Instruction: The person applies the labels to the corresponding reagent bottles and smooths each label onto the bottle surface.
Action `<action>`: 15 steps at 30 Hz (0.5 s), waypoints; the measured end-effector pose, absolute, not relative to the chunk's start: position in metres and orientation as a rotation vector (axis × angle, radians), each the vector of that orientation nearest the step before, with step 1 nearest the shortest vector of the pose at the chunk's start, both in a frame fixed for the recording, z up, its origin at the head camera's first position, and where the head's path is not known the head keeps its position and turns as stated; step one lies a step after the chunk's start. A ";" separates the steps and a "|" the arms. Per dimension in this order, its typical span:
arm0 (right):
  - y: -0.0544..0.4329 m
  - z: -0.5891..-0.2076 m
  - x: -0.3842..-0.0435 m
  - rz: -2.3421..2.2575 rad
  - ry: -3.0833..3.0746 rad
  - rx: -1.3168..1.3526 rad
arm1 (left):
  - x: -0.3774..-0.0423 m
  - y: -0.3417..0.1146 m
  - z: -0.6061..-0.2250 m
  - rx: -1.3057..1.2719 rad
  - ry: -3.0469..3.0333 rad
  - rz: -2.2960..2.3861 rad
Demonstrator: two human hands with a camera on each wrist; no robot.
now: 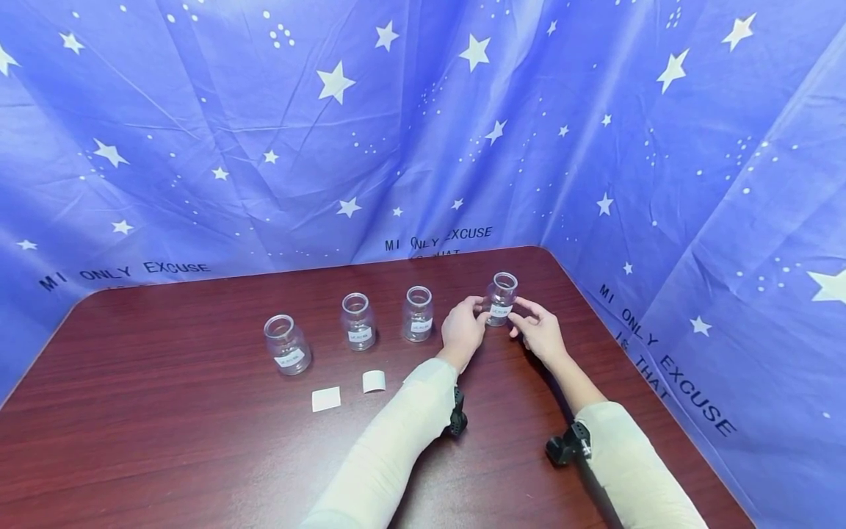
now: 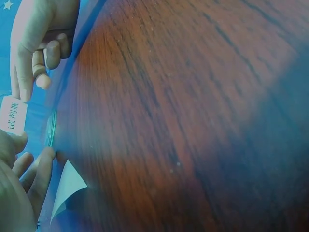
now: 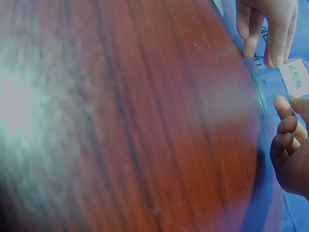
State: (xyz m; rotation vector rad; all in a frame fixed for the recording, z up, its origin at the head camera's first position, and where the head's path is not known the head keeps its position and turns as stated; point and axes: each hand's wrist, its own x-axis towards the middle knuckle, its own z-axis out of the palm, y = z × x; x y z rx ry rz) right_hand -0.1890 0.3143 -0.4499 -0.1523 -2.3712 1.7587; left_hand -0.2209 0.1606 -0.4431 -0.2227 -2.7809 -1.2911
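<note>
A clear glass reagent bottle (image 1: 501, 296) stands upright at the right of the table, bearing a white label (image 1: 501, 311) with dark characters. My left hand (image 1: 465, 327) holds its left side, thumb at the label's left edge and fingers round toward the back. From the right, my right hand (image 1: 540, 334) grips the same bottle, with its thumb close to the label's right edge and the index finger along the glass. Both wrist views show fingertips right at the label's two ends. The bottle's base (image 3: 259, 94) shows between the hands in the right wrist view.
Three more labelled glass bottles, the nearest a bottle (image 1: 418, 316) left of my left hand, stand in a row. In front lie a flat white paper piece (image 1: 326, 399) and a curled one (image 1: 374, 381). A blue star-patterned curtain (image 1: 423, 147) hangs behind the table (image 1: 165, 441).
</note>
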 end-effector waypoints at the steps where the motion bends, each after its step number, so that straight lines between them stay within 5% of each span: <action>1: 0.314 -0.449 -0.189 1.765 -2.362 -0.160 | -0.221 0.161 -0.443 -0.222 -2.779 -1.288; 15: 0.314 -0.430 -0.182 1.738 -2.412 -0.281 | -0.219 0.151 -0.434 -0.232 -2.831 -1.220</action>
